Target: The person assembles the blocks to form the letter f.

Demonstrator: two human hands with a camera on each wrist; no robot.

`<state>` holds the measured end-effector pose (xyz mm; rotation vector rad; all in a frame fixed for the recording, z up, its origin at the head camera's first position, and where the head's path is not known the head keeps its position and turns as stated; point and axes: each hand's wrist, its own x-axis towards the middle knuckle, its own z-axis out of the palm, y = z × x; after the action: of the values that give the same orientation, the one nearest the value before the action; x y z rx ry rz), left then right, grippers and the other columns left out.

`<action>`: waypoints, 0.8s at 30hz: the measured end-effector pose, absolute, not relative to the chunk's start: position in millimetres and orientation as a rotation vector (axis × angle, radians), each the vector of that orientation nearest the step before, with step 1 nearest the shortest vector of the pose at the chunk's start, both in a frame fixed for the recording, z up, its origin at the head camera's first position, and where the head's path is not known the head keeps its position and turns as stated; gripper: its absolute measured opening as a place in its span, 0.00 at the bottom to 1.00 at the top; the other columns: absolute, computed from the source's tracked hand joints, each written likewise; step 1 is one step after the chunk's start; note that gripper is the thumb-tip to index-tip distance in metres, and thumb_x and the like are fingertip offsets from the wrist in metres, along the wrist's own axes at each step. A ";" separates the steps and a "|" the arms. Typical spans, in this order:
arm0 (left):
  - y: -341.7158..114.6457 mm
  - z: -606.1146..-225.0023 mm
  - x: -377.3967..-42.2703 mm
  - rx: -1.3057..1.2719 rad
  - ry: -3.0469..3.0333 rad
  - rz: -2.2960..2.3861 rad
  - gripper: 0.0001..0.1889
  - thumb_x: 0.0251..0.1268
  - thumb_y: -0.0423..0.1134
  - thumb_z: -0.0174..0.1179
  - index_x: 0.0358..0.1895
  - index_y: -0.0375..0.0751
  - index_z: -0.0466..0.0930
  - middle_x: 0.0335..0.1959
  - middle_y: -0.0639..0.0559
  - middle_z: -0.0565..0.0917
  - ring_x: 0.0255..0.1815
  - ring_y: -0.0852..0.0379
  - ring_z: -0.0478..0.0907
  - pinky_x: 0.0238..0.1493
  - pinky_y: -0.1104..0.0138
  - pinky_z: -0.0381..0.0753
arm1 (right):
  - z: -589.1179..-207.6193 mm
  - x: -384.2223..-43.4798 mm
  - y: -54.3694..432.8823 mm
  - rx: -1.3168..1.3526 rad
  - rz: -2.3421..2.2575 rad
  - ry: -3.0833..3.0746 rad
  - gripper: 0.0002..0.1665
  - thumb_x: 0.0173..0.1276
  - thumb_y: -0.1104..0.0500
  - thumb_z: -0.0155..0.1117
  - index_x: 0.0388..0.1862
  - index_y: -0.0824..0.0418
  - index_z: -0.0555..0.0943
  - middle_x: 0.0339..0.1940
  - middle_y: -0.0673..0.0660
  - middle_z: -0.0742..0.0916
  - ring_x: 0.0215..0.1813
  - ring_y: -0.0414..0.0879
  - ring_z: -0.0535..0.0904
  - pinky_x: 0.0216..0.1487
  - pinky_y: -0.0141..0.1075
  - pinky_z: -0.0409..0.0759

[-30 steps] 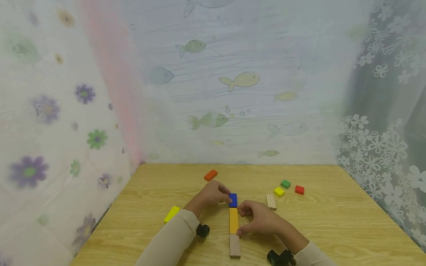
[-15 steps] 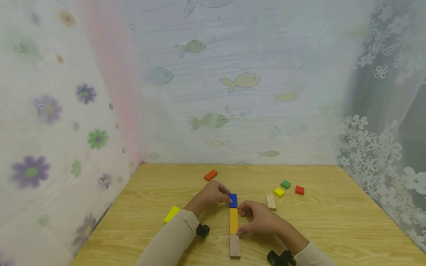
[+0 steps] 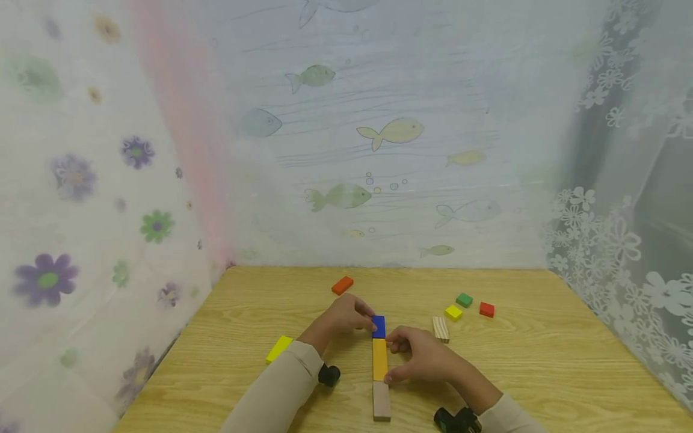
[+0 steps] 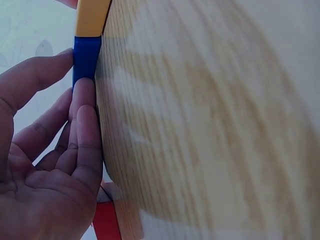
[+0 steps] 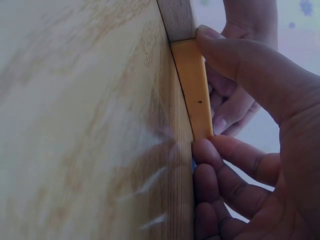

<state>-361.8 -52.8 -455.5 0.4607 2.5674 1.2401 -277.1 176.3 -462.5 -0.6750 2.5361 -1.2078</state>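
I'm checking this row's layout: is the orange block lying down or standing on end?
Lying down: in the head view, the orange block stretches lengthwise along the table, between the blue block and the greyish-brown block.

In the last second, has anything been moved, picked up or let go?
Nothing has visibly changed. The left hand still holds the blue block, the right hand still holds the orange block, and the grey-brown block stays at its near end.

Reaches forward in long beige fabric sleeves. Holds bare left hand farther ahead with fingers bent; holds bare right hand nearer, with thumb spread from curled fingers.
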 end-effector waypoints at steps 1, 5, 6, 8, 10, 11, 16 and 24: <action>-53.0 -455.5 -361.9 0.461 2.567 1.239 0.13 0.55 0.39 0.79 0.44 0.44 0.91 0.39 0.55 0.89 0.37 0.56 0.82 0.40 0.62 0.83 | -462.4 -277.1 176.2 -0.675 -1.207 2.536 0.38 0.53 0.46 0.85 0.60 0.56 0.80 0.49 0.51 0.85 0.54 0.45 0.80 0.58 0.43 0.81; -53.0 -457.2 -363.4 0.458 2.572 1.233 0.12 0.55 0.40 0.79 0.43 0.45 0.91 0.38 0.56 0.89 0.37 0.56 0.82 0.41 0.62 0.83 | -462.1 -277.2 176.0 -0.677 -1.202 2.539 0.38 0.54 0.46 0.85 0.60 0.57 0.80 0.49 0.51 0.85 0.54 0.45 0.80 0.57 0.43 0.81; -53.0 -457.9 -363.9 0.460 2.572 1.233 0.12 0.55 0.40 0.79 0.43 0.45 0.91 0.38 0.56 0.89 0.37 0.56 0.82 0.41 0.62 0.83 | -462.0 -277.2 176.0 -0.677 -1.202 2.538 0.38 0.54 0.46 0.85 0.60 0.57 0.80 0.49 0.51 0.85 0.54 0.45 0.80 0.57 0.42 0.81; -52.9 -458.6 -364.1 0.460 2.573 1.231 0.12 0.55 0.40 0.79 0.42 0.46 0.91 0.38 0.56 0.89 0.37 0.56 0.82 0.41 0.62 0.83 | -461.7 -277.0 175.9 -0.679 -1.201 2.539 0.38 0.54 0.46 0.85 0.60 0.57 0.80 0.49 0.51 0.85 0.54 0.45 0.80 0.57 0.42 0.81; -52.9 -458.6 -364.0 0.462 2.571 1.234 0.12 0.54 0.39 0.79 0.42 0.46 0.91 0.38 0.56 0.89 0.37 0.56 0.82 0.41 0.61 0.83 | -461.5 -276.8 175.9 -0.682 -1.202 2.540 0.38 0.54 0.46 0.85 0.60 0.57 0.80 0.49 0.51 0.85 0.54 0.45 0.80 0.57 0.42 0.81; -52.9 -458.5 -363.9 0.463 2.571 1.233 0.12 0.54 0.39 0.79 0.42 0.46 0.92 0.38 0.56 0.89 0.37 0.56 0.82 0.41 0.61 0.83 | -461.4 -276.7 175.9 -0.683 -1.202 2.541 0.38 0.54 0.46 0.85 0.60 0.57 0.80 0.49 0.51 0.85 0.54 0.45 0.80 0.57 0.42 0.81; -53.1 -457.5 -363.0 0.470 2.574 1.225 0.12 0.54 0.39 0.79 0.42 0.46 0.92 0.38 0.55 0.89 0.38 0.56 0.81 0.41 0.61 0.83 | -461.1 -276.3 175.9 -0.683 -1.199 2.544 0.38 0.54 0.46 0.85 0.60 0.57 0.80 0.49 0.51 0.85 0.53 0.45 0.80 0.57 0.42 0.81; -53.4 -458.0 -362.5 0.466 2.562 1.233 0.11 0.55 0.39 0.79 0.42 0.46 0.91 0.38 0.56 0.89 0.40 0.55 0.81 0.42 0.60 0.83 | -462.0 -276.7 175.8 -0.682 -1.202 2.544 0.38 0.53 0.46 0.85 0.60 0.57 0.80 0.48 0.51 0.85 0.53 0.45 0.80 0.57 0.42 0.81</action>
<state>-362.5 -53.4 -458.0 0.4656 2.5622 1.2326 -276.7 175.8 -462.0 -0.6825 2.5442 -1.2018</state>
